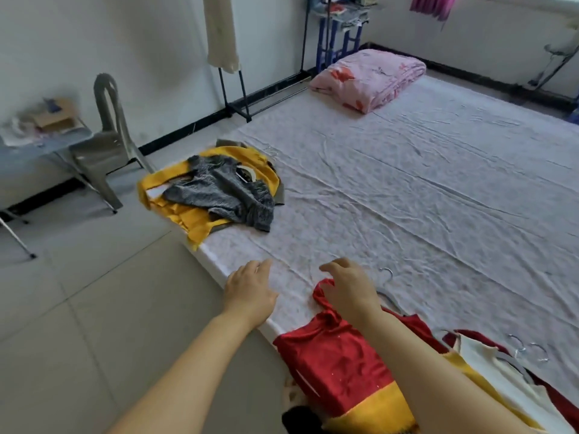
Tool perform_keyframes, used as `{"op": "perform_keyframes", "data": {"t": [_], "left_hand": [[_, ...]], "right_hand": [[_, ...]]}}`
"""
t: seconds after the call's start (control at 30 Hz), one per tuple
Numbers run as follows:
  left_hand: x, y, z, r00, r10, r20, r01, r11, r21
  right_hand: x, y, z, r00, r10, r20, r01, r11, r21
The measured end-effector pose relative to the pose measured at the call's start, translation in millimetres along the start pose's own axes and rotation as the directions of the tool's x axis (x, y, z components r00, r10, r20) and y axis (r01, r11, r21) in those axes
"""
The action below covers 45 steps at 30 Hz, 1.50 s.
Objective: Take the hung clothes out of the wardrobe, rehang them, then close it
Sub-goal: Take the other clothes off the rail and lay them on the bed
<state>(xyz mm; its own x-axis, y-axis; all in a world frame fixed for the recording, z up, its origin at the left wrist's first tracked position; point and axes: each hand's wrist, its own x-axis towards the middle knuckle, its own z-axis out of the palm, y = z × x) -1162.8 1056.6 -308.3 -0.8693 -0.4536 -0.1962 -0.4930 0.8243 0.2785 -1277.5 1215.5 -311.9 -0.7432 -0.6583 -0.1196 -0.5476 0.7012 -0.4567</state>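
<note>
A red garment with a yellow band [338, 364] lies at the near edge of the bed [407, 189]. My right hand [349, 285] hovers over its top end with fingers loosely curled, holding nothing that I can see. A metal hanger [387, 289] lies just right of that hand. My left hand [250, 288] is open, its fingers spread above the bed's edge. Farther left on the bed sits a pile of a grey top [225, 189] over yellow cloth [191, 220], with a hanger inside. White and dark red clothes with hangers [517, 352] lie at the near right.
A folded pink quilt [369, 78] lies at the head of the bed. A black clothes rail [238, 89] with a cream garment stands by the wall. A grey chair [106, 145] and a cluttered table [34, 136] stand to the left on the tiled floor.
</note>
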Motion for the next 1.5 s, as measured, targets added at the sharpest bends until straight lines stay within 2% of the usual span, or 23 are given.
{"op": "perform_keyframes", "data": {"t": [0.13,0.3,0.63,1.0,1.27,1.4,1.5], "left_hand": [[28,-34,-20,0.997,-0.077,-0.009,0.077,0.997,0.012],[65,-70,-50,0.985,-0.165,-0.044,0.166,0.986,0.028],[145,-156,-89,0.987,-0.154,-0.047,0.154,0.988,-0.005],[277,-313,-145,1.0,0.021,-0.016,-0.02,0.999,0.041],[370,-355,-163,0.988,0.148,0.052,-0.151,0.987,0.057],[422,-365,-159,0.978,0.169,0.126,-0.18,0.98,0.088],[468,-369,-155,0.968,0.179,0.175,-0.2,0.974,0.11]], "right_hand": [[50,-27,11,0.994,-0.097,0.055,0.098,0.995,-0.026],[110,-56,15,0.98,-0.149,0.128,0.155,0.987,-0.038],[211,-114,41,0.972,-0.153,0.181,0.172,0.98,-0.096],[343,-220,98,0.995,0.036,0.088,-0.026,0.993,-0.115],[403,-238,124,0.979,0.179,0.097,-0.171,0.982,-0.083],[447,-230,135,0.965,0.242,0.101,-0.233,0.968,-0.096],[493,-222,147,0.951,0.279,0.135,-0.276,0.96,-0.041]]}}
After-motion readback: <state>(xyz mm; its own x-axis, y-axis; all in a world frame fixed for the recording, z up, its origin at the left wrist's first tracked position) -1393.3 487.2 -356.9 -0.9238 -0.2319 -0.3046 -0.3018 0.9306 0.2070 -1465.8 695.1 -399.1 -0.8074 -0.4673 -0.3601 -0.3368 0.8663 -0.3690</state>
